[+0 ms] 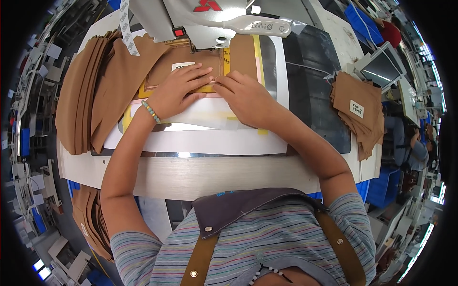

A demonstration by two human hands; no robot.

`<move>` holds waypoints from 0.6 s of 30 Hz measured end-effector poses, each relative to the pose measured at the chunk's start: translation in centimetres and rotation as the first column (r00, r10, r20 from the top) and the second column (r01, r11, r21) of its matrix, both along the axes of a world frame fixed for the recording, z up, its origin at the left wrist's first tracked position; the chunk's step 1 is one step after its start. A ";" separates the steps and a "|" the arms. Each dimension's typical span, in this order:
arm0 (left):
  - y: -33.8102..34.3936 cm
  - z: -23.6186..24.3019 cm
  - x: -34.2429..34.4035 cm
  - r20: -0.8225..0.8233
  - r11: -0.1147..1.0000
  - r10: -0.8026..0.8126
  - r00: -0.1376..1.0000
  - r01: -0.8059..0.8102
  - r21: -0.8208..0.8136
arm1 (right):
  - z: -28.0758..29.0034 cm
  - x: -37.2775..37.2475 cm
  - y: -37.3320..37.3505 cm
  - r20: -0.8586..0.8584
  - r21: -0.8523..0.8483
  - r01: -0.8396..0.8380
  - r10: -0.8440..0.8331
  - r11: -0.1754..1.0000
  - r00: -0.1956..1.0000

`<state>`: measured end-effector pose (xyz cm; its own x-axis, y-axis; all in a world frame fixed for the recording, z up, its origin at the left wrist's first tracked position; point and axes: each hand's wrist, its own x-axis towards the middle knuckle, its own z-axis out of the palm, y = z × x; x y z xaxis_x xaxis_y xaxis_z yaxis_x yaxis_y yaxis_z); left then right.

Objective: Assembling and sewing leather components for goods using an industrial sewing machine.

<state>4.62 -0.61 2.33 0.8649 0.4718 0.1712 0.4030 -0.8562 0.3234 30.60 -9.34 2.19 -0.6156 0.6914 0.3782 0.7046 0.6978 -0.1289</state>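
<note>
- Two bare hands work close together under the sewing-type machine head [200,21] in the head view; from where I stand, the step looks like settling and smoothing the brown piece [207,59] in its yellow frame [224,64].
- Left hand [177,88]: fingers spread, palm down over the frame's near side, close by the white label [183,66], with nothing gripped that I can see.
- Right hand [249,99]: fingers bent inward, tips beside the left hand's at the frame's near edge; whether they pinch anything I can't tell.
- That brown piece lies flat inside the frame, partly covered by the hands and the machine. I'd judge the next move calls for even, light pressure, edges square to the frame, fingers clear of the machine's working end.
- Matte and soft-looking, the brown material seems pliable. Long curved pieces stand in a fanned stack [78,95] on the left; smaller labelled ones make a ragged pile [355,102] on the right.
- Smooth white sheeting [210,143] spreads beneath the frame, next to a glossy dark plate [315,90], all on a pale tabletop [229,174] with faint streaks.
- Round beads form the bracelet [151,111] on the left wrist.
</note>
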 end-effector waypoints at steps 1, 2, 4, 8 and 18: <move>0.4 0.0 0.1 -0.002 1.000 -0.005 1.000 0.005 0.011 | -0.3 0.0 0.3 0.008 0.031 0.015 -0.015 0.999 1.000; 0.7 0.1 0.2 -0.003 1.000 -0.010 1.000 0.011 0.012 | -0.4 0.1 0.4 0.016 0.062 0.030 -0.031 0.998 0.999; 1.4 0.3 0.4 -0.028 0.998 -0.013 1.000 0.015 0.065 | -0.4 0.2 0.5 -0.001 0.035 0.038 -0.038 0.999 0.999; 2.7 0.6 0.6 -0.054 0.997 -0.008 0.998 0.012 0.076 | -0.5 1.5 0.7 -0.103 0.021 0.029 -0.027 0.999 0.994; 5.0 0.6 2.2 -0.074 0.995 0.079 0.994 -0.074 0.069 | -0.8 3.9 1.4 -0.227 -0.046 0.170 -0.176 0.984 0.958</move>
